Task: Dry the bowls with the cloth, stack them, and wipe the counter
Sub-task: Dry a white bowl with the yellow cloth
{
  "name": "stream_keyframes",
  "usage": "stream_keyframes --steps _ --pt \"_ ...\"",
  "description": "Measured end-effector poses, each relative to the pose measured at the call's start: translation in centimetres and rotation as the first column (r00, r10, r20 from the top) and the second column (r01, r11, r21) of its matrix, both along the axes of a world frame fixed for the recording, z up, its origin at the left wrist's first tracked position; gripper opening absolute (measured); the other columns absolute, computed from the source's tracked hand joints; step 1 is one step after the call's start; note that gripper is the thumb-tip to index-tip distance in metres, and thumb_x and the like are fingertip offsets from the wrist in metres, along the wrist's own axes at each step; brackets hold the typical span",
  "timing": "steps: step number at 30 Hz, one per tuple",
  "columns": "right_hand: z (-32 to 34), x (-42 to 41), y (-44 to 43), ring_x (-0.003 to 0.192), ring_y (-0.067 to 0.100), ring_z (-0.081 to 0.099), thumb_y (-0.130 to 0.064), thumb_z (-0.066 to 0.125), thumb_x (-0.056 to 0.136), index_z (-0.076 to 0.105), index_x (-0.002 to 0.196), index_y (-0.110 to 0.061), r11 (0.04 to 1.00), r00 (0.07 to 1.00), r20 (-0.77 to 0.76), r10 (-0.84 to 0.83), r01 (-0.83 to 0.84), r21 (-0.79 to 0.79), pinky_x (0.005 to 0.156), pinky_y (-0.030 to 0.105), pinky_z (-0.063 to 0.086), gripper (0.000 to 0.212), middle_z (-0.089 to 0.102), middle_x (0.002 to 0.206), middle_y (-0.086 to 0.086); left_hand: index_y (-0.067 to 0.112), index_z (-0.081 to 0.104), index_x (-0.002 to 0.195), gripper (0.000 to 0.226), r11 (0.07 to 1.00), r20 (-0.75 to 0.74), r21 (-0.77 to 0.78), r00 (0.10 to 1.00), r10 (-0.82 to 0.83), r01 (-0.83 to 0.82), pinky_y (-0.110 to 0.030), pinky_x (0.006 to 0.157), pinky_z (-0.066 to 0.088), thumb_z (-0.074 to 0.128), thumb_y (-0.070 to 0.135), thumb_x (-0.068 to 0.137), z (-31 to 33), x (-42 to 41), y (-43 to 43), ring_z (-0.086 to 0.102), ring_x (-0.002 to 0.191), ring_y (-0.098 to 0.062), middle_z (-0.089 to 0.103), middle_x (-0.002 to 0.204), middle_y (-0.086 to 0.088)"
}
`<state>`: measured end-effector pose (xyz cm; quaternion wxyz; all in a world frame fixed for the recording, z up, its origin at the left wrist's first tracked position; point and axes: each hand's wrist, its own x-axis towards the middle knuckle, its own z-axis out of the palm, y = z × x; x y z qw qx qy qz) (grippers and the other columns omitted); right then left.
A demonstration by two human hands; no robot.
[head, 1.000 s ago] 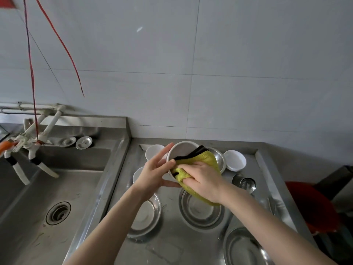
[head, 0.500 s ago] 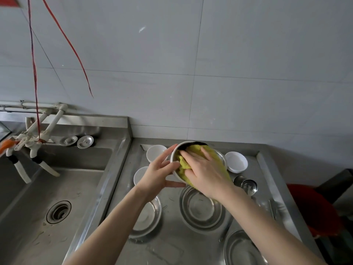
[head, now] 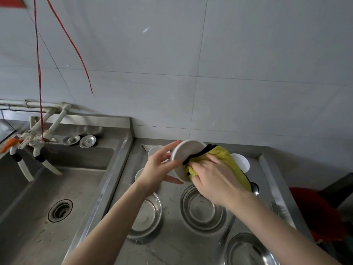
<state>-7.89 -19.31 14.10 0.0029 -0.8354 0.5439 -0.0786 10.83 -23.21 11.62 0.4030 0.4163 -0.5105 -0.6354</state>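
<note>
White bowl [head: 188, 153] held tilted on edge above the counter [head: 172, 245], over the steel bowls [head: 202, 209]. Left hand [head: 158, 169]: grip closed on the bowl's rim. Right hand [head: 215, 178]: grip closed on yellow cloth [head: 227, 159], pressed against the bowl.

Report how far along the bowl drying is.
Done: nothing visibly, as no stack stands on the counter. In hand: the left hand holds a tilted white bowl while the right hand presses the yellow cloth against it. Left: the steel bowls and other white bowls lie apart, unstacked. Wiping the counter comes after.
</note>
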Motion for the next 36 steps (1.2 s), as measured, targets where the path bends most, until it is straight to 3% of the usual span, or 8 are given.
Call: stream_keyframes --steps 4,9,11,14,24,29,33,36 --pt "-0.5 -0.3 -0.9 0.129 0.011 0.046 -0.031 0.032 0.093 0.044 0.139 -0.013 0.996 0.996 0.033 -0.082 0.083 -0.029 0.119 0.030 0.009 0.051 0.056 0.136 0.001 0.037 0.056 0.133 0.056 1.000 -0.017 0.024 1.000 0.006 -0.006 -0.056 0.072 0.059 0.061 0.001 0.089 -0.1 -0.1 0.1 0.067 0.104 -0.028 0.067 0.118 -0.011" --pt "1.4 1.1 -1.6 0.141 0.008 0.017 -0.019 0.038 0.098 0.025 0.150 -0.020 0.998 0.975 0.216 0.045 -0.054 0.038 0.106 0.011 -0.019 0.054 0.034 0.152 -0.005 0.035 0.053 0.136 0.049 0.997 -0.089 0.077 0.996 -0.008 0.015 -0.056 0.076 0.058 0.057 0.008 0.095 0.0 -0.5 0.1 0.066 0.108 -0.031 0.067 0.119 -0.013" --pt "1.5 1.6 -1.8 0.139 0.009 0.017 -0.015 0.041 0.095 0.033 0.147 -0.023 0.975 0.938 0.344 0.051 -0.120 0.184 0.111 0.010 -0.010 0.053 0.041 0.148 -0.004 0.032 0.050 0.139 0.048 0.998 -0.114 0.065 0.993 -0.010 0.017 -0.057 0.076 0.057 0.058 0.011 0.096 0.3 -0.2 -0.1 0.065 0.110 -0.032 0.066 0.122 -0.012" --pt "0.6 1.4 -1.6 0.133 0.012 0.033 -0.017 0.045 0.093 0.049 0.136 -0.031 0.943 0.866 0.498 0.037 -0.194 0.269 0.112 0.028 0.026 0.046 0.051 0.138 -0.004 0.028 0.052 0.138 0.050 0.999 -0.130 0.044 0.991 0.026 -0.021 -0.055 0.069 0.059 0.057 0.004 0.095 0.6 0.2 -0.5 0.066 0.107 -0.031 0.066 0.122 -0.012" --pt "-0.5 -0.5 -0.7 0.115 0.011 0.054 -0.035 0.031 0.091 0.058 0.119 -0.022 1.000 0.998 -0.070 -0.006 0.006 0.007 0.116 0.029 0.015 0.042 0.066 0.116 -0.003 0.036 0.060 0.129 0.056 1.000 0.002 -0.018 1.000 0.024 -0.024 -0.056 0.067 0.059 0.061 -0.002 0.088 0.2 -0.5 -0.1 0.065 0.108 -0.028 0.065 0.120 -0.011" --pt "0.1 -0.6 -1.9 0.137 0.010 0.033 -0.030 0.037 0.096 0.031 0.147 -0.013 0.998 0.998 0.042 -0.056 0.057 -0.028 0.119 0.028 0.002 0.054 0.044 0.146 0.000 0.038 0.058 0.131 0.057 0.999 -0.021 0.029 1.000 0.019 -0.018 -0.055 0.071 0.059 0.057 -0.002 0.090 0.1 -0.7 -0.1 0.066 0.105 -0.029 0.067 0.117 -0.014" --pt "1.3 1.0 -1.8 0.140 0.009 0.019 -0.020 0.037 0.098 0.026 0.150 -0.018 0.997 0.972 0.231 0.045 -0.058 0.051 0.101 0.008 -0.023 0.053 0.034 0.151 -0.006 0.038 0.055 0.132 0.049 0.999 -0.071 0.044 0.997 -0.003 0.006 -0.054 0.075 0.058 0.056 0.005 0.095 -0.2 -0.7 0.2 0.066 0.107 -0.029 0.069 0.116 -0.011" --pt "1.0 1.6 -1.4 0.132 0.008 0.023 -0.015 0.040 0.097 0.043 0.140 -0.021 0.956 0.914 0.402 0.046 -0.157 0.248 0.106 0.007 -0.005 0.044 0.052 0.139 0.000 0.033 0.055 0.135 0.049 0.999 -0.078 0.034 0.997 0.002 0.000 -0.056 0.074 0.058 0.059 0.007 0.094 -0.3 0.1 -0.1 0.065 0.110 -0.032 0.067 0.120 -0.012"
